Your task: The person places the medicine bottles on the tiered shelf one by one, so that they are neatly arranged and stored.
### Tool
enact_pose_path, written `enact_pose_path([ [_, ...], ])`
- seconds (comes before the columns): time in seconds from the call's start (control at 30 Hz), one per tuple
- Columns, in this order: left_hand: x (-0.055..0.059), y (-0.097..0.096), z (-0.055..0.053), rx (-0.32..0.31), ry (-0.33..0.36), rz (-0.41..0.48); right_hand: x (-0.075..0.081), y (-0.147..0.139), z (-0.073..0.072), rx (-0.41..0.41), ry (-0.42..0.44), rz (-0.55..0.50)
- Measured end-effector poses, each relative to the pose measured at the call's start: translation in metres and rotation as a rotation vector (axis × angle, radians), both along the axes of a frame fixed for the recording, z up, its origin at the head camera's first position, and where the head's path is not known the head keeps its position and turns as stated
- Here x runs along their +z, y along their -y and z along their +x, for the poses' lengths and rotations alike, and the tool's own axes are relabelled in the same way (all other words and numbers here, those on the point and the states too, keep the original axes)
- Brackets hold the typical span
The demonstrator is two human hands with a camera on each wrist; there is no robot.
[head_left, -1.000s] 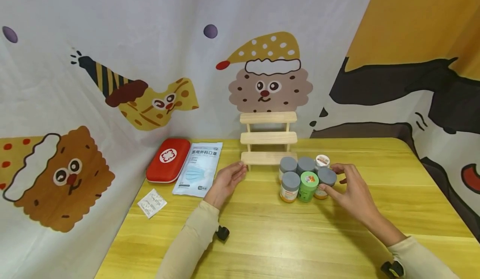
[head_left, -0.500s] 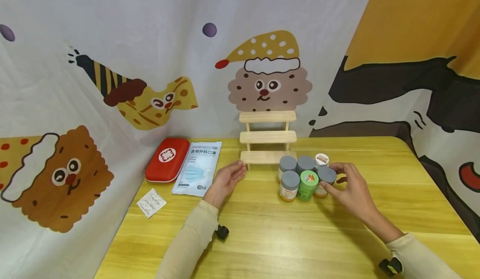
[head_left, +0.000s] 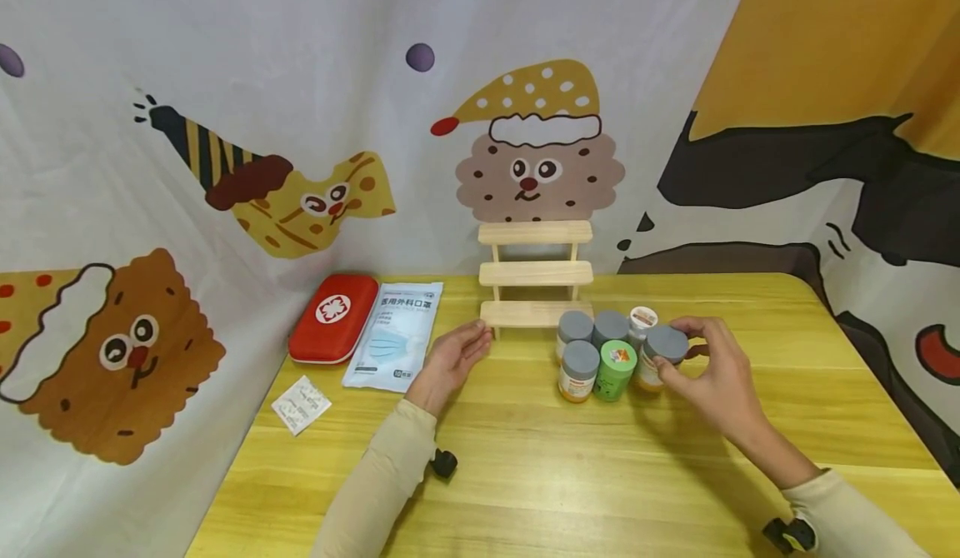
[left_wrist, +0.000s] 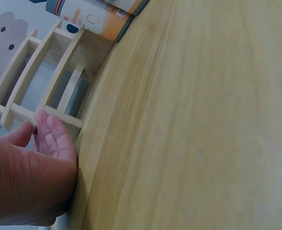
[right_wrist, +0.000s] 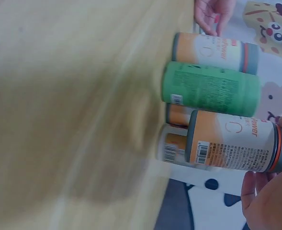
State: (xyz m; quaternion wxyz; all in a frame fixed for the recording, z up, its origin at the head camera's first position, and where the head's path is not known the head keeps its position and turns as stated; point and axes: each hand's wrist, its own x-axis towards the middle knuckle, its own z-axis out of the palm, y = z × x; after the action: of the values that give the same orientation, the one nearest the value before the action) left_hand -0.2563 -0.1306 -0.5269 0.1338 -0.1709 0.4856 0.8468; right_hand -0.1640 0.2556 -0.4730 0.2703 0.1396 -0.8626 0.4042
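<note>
My right hand [head_left: 716, 375] grips an orange-and-white supplement bottle [right_wrist: 231, 141] by its grey lid, thumb on one side and fingers on the other. In the right wrist view its base stands off the table, in front of a small clear bottle with a white lid [head_left: 642, 320]. Close on its left are a green bottle [head_left: 615, 371] and several more grey-lidded bottles [head_left: 578, 371]. My left hand [head_left: 450, 362] lies on its edge at the left end of a three-step wooden rack [head_left: 536, 273]. Its fairly straight fingertips [left_wrist: 57, 127] are right at the bottom step's end.
On the table's left side lie a red first-aid case [head_left: 334, 318], a pack of face masks [head_left: 393, 337] and a small white sachet [head_left: 301, 405]. A cartoon-printed curtain [head_left: 337, 58] hangs behind the yellow wooden table [head_left: 570, 483].
My right hand has raised the grey-lidded bottle a little and drawn it slightly right, away from the green one. The left hand stays at the rack.
</note>
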Motion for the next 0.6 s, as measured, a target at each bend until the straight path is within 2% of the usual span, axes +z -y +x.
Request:
enact_pose_path([
  [0.33, -0.001, 0.001, -0.001, -0.002, 0.0, 0.017, 0.036, 0.003, 0.006, 0.0, -0.058, -0.007],
  [0.6, 0.0, 0.001, -0.001, -0.008, 0.01, 0.016, 0.067, 0.012, 0.006, 0.015, -0.099, -0.068],
])
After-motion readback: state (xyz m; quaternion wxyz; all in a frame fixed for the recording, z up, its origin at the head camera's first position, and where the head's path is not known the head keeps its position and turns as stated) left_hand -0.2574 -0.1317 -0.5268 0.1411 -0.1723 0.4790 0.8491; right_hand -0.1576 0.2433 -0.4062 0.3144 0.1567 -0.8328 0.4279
